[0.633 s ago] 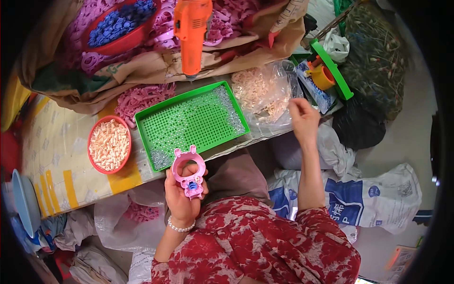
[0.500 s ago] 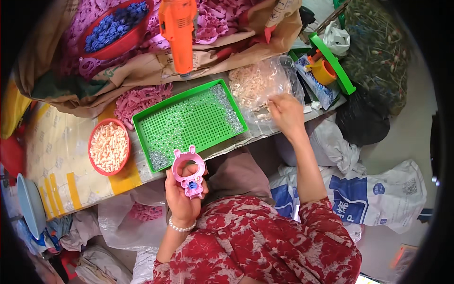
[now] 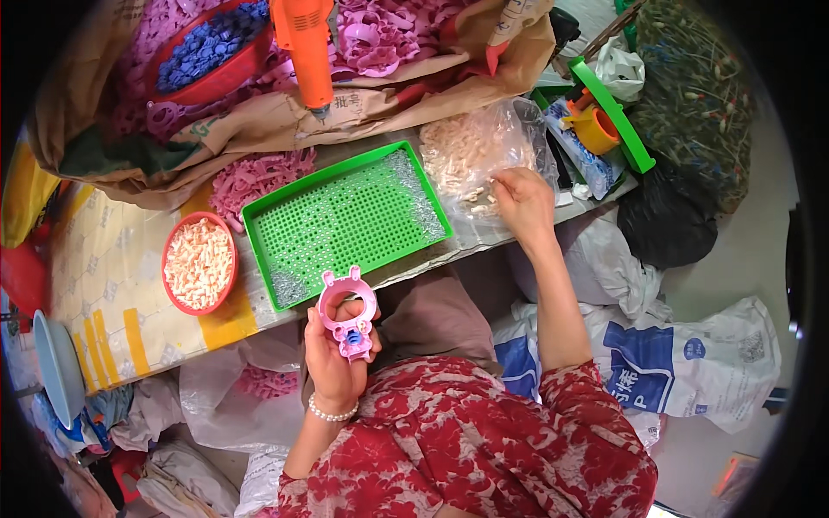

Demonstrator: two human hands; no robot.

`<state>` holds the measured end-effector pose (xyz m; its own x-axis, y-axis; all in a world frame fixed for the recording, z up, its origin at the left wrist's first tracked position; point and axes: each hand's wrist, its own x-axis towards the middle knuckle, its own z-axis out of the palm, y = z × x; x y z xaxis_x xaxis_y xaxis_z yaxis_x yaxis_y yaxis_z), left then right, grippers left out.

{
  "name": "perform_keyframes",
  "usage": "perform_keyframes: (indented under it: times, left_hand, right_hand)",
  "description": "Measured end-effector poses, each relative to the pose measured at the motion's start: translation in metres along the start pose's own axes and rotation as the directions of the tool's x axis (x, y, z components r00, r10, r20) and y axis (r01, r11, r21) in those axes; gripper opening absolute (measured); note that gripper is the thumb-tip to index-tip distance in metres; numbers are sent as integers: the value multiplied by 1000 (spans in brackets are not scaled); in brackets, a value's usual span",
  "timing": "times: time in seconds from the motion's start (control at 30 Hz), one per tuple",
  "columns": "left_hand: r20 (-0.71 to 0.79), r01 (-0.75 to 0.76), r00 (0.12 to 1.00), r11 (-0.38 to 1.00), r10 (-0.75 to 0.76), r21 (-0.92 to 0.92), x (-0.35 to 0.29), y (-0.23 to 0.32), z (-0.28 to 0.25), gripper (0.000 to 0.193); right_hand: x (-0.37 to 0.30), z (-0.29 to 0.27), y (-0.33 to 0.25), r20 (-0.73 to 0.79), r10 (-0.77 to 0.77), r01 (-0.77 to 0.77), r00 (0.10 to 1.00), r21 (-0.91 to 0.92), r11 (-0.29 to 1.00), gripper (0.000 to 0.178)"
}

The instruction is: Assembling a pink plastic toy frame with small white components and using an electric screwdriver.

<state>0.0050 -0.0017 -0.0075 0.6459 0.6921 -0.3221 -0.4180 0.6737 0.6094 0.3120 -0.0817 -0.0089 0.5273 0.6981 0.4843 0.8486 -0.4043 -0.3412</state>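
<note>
My left hand (image 3: 332, 358) holds a pink ring-shaped plastic toy part (image 3: 347, 312) with two ears and a blue piece at its bottom, upright in front of my body, just below the table edge. My right hand (image 3: 523, 201) reaches out to the right into a clear plastic bag (image 3: 480, 147) of small pale pieces, fingers curled on the pieces; whether it grips one is hidden. A green perforated tray (image 3: 345, 220) with small shiny bits along its edges lies on the table between both hands.
A red bowl (image 3: 199, 263) of pale pieces sits left of the tray. Behind it lie loose pink parts (image 3: 255, 177), brown paper sacks (image 3: 259, 121), a red bowl of blue parts (image 3: 207, 47) and an orange tool (image 3: 304, 43). Bags crowd the floor at right.
My right hand moved left and down from above the table edge into the clear bag of pale pieces. My left hand keeps the pink part in the same place.
</note>
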Motion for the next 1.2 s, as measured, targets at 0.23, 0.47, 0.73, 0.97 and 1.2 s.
perform_keyframes:
  times: [0.23, 0.47, 0.73, 0.97, 1.2]
  left_hand:
    - [2, 12, 1000, 1000, -12, 1, 1, 0, 0, 54]
    - [-4, 67, 998, 995, -67, -70, 3, 0, -2, 55]
    - [19, 51, 999, 992, -49, -116, 4, -1, -5, 50]
    - [-19, -2, 1000, 996, 0, -87, -2, 3, -12, 46]
    - [29, -149, 988, 988, 150, -46, 0, 1, -10, 45]
  right_hand:
    - [-20, -13, -13, 116, 234, -261, 965, 360, 896, 6]
    - [-35, -17, -69, 528, 238, -579, 815, 761, 292, 10]
    - [-47, -16, -145, 608, -125, -536, 784, 765, 357, 9]
    - [-56, -10, -176, 634, -186, -565, 751, 762, 316, 6]
    - [-55, -17, -177, 680, -74, -611, 730, 697, 375, 5]
